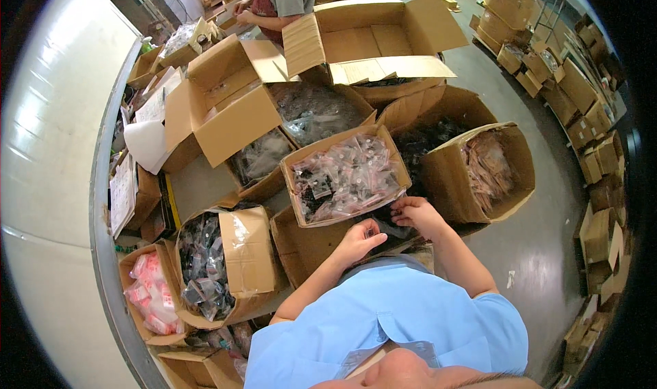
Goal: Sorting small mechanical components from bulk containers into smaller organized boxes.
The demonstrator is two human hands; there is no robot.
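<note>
My left hand point(360, 242) is curled round a small dark thing whose kind I cannot make out, just in front of my body. To its right, my right hand point(417, 215) has its fingertips pinched together near the front right corner of a carton point(308, 218); what they hold, if anything, is too small to tell. Dark plastic point(391, 233) lies below and between the hands. Many small clear zip bags point(356, 170) with reddish edges fill the carton, with small black pieces point(311, 204) at its left side.
An open box of brown packets point(489, 170) stands right. At left are a box of dark bagged parts point(205, 266) and one of pink-and-white bags point(149, 293). Large open cartons point(366, 43) stand ahead. A co-worker point(284, 6) stands beyond; a white wall point(61, 184) runs along the left.
</note>
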